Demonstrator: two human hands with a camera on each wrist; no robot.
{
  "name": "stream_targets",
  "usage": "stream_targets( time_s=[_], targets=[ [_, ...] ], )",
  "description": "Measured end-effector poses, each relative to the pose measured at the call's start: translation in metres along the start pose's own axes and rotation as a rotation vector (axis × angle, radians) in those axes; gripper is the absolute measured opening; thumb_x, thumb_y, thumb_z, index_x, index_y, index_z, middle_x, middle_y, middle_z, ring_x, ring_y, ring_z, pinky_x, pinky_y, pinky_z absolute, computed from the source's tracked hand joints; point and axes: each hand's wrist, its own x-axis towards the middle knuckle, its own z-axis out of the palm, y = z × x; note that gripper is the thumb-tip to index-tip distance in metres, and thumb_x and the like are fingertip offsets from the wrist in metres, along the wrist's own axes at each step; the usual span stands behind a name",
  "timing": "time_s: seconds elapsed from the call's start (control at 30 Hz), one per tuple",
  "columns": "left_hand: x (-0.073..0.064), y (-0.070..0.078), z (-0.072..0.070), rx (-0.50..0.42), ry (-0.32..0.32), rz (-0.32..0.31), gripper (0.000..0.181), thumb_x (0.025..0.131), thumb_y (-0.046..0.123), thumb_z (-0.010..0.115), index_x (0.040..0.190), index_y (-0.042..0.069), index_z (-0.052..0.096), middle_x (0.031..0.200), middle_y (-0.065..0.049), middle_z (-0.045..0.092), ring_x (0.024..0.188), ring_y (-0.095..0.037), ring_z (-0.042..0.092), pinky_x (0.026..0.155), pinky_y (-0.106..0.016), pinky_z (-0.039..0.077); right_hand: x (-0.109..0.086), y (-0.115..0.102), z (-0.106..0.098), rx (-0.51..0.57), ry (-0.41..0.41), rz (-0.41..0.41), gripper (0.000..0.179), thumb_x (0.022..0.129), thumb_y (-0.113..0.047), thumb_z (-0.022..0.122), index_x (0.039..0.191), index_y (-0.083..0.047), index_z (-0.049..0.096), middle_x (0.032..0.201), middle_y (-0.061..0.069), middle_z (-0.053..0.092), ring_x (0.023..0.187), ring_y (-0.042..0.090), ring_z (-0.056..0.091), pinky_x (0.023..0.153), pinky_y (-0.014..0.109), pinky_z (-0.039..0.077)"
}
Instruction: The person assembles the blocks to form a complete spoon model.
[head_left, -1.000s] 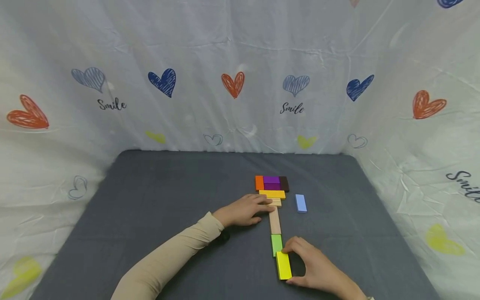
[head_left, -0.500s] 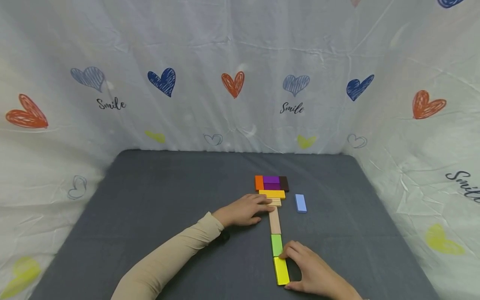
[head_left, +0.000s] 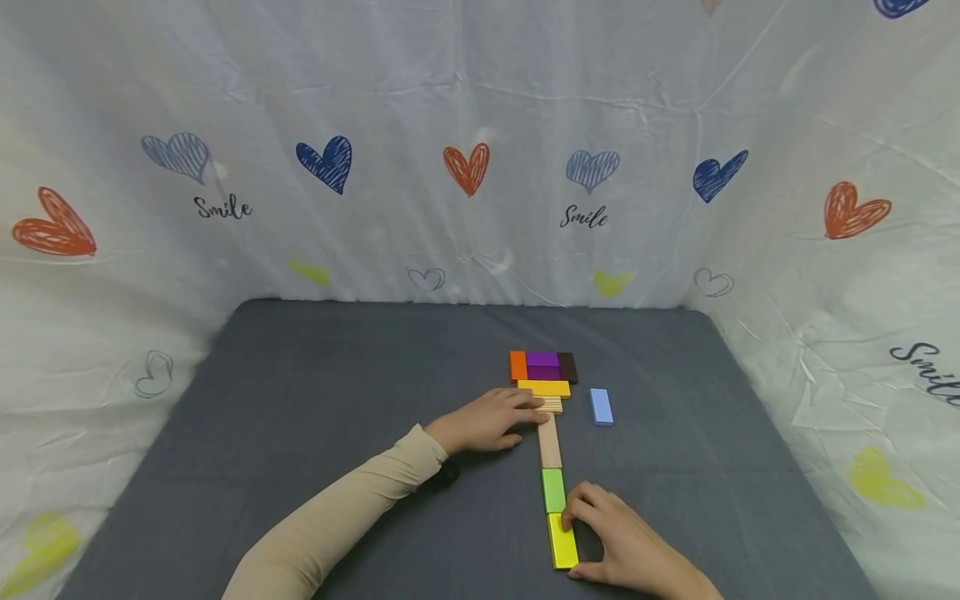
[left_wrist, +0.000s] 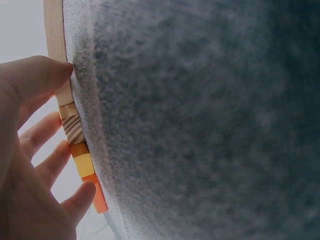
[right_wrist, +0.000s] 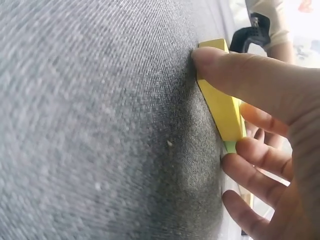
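Observation:
A line of wooden blocks runs toward me on the dark cloth. At its near end lies a bright yellow block (head_left: 559, 547); my right hand (head_left: 626, 537) holds it, thumb on the near end and index fingertip on its far part. Touching that block is a light green block (head_left: 553, 490), then a plain wood block (head_left: 551, 446). My left hand (head_left: 487, 419) lies with extended fingers touching the plain block and the striped wood (head_left: 552, 404). Beyond come an amber block (head_left: 545, 389) and a row of orange (head_left: 517, 365), purple (head_left: 543, 359) and dark brown (head_left: 568, 367) blocks.
A light blue block (head_left: 602, 407) lies apart, right of the line. The grey table (head_left: 360, 358) is bounded by a white curtain (head_left: 375, 225) printed with hearts. Something small and dark shows below the left wrist.
My right hand has brought the yellow block leftward and nearer to me, from overlapping the green block's corner to end-to-end with it. Its index fingertip then slid onto the yellow block. The left hand stays put.

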Motion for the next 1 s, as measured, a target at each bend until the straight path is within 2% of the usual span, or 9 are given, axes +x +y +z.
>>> stream_targets(
  time_s=[0.23, 0.33, 0.4, 0.47, 0.53, 0.63, 0.7, 0.83, 1.0],
  targets=[
    [0.0, 0.0, 0.0, -0.001, -0.001, -0.011, 0.053, 0.098, 0.027, 0.061, 0.149, 0.031, 0.046, 0.158, 0.003, 0.041, 0.149, -0.022, 0.035, 0.121, -0.045, 0.034, 0.001, -0.002, -0.003, -0.011, -0.012, 0.015, 0.044, 0.069, -0.059, 0.082, 0.103, -0.041, 0.059, 0.102, -0.019, 0.048, 0.093, -0.003, 0.044, 0.077, 0.026, 0.044],
    [0.0, 0.0, 0.0, -0.01, -0.005, -0.007, 0.053, 0.098, 0.026, 0.061, 0.149, 0.031, 0.046, 0.158, 0.003, 0.041, 0.149, -0.023, 0.035, 0.121, -0.045, 0.034, 0.002, -0.002, -0.006, 0.039, -0.04, 0.031, 0.044, 0.07, -0.063, 0.078, 0.104, -0.041, 0.059, 0.103, -0.018, 0.048, 0.094, -0.002, 0.045, 0.078, 0.026, 0.045],
    [-0.001, 0.0, 0.0, -0.019, -0.008, -0.005, 0.053, 0.098, 0.026, 0.061, 0.149, 0.031, 0.046, 0.158, 0.003, 0.04, 0.149, -0.023, 0.034, 0.121, -0.046, 0.034, 0.004, 0.001, -0.009, 0.091, -0.022, 0.059, 0.044, 0.072, -0.063, 0.077, 0.104, -0.038, 0.061, 0.104, -0.017, 0.05, 0.095, -0.001, 0.049, 0.08, 0.025, 0.048],
    [0.0, -0.001, 0.001, -0.028, -0.003, -0.002, 0.053, 0.098, 0.026, 0.061, 0.149, 0.03, 0.046, 0.158, 0.003, 0.04, 0.149, -0.023, 0.034, 0.121, -0.046, 0.034, 0.01, 0.006, -0.015, 0.134, 0.053, 0.13, 0.043, 0.075, -0.058, 0.078, 0.105, -0.032, 0.063, 0.104, -0.014, 0.052, 0.095, 0.002, 0.053, 0.081, 0.026, 0.051],
    [0.0, -0.002, 0.001, -0.028, 0.001, -0.005, 0.054, 0.098, 0.026, 0.062, 0.149, 0.031, 0.046, 0.158, 0.003, 0.04, 0.149, -0.023, 0.035, 0.121, -0.046, 0.034, 0.02, 0.014, -0.022, 0.147, 0.178, 0.232, 0.042, 0.077, -0.048, 0.081, 0.107, -0.023, 0.064, 0.103, -0.008, 0.056, 0.093, 0.006, 0.057, 0.081, 0.027, 0.054],
    [0.0, -0.002, 0.002, -0.026, 0.001, -0.011, 0.054, 0.097, 0.026, 0.062, 0.149, 0.031, 0.046, 0.158, 0.003, 0.041, 0.149, -0.023, 0.035, 0.121, -0.045, 0.034, 0.039, 0.032, -0.032, 0.099, 0.376, 0.398, 0.044, 0.08, -0.035, 0.082, 0.113, -0.011, 0.065, 0.097, 0.001, 0.06, 0.088, 0.014, 0.06, 0.078, 0.032, 0.055],
    [0.0, -0.002, 0.001, -0.016, -0.004, -0.012, 0.054, 0.097, 0.027, 0.062, 0.149, 0.032, 0.046, 0.158, 0.004, 0.041, 0.149, -0.023, 0.035, 0.121, -0.044, 0.034, 0.051, 0.045, -0.036, 0.05, 0.467, 0.48, 0.047, 0.081, -0.031, 0.081, 0.117, -0.005, 0.065, 0.095, 0.007, 0.061, 0.085, 0.019, 0.061, 0.076, 0.035, 0.053],
    [-0.001, -0.001, 0.002, -0.016, -0.025, -0.021, 0.054, 0.098, 0.027, 0.061, 0.15, 0.033, 0.044, 0.159, 0.005, 0.039, 0.15, -0.021, 0.033, 0.122, -0.043, 0.032, 0.068, 0.068, -0.04, -0.022, 0.528, 0.576, 0.054, 0.08, -0.034, 0.082, 0.117, 0.001, 0.065, 0.091, 0.013, 0.062, 0.082, 0.024, 0.06, 0.07, 0.033, 0.048],
    [-0.001, 0.0, 0.0, -0.021, -0.044, -0.034, 0.055, 0.099, 0.028, 0.061, 0.15, 0.035, 0.042, 0.16, 0.006, 0.037, 0.151, -0.02, 0.03, 0.123, -0.043, 0.031, 0.078, 0.081, -0.039, -0.049, 0.487, 0.64, 0.056, 0.076, -0.041, 0.083, 0.108, 0.001, 0.064, 0.085, 0.013, 0.066, 0.072, 0.022, 0.058, 0.06, 0.027, 0.04]
  ],
)
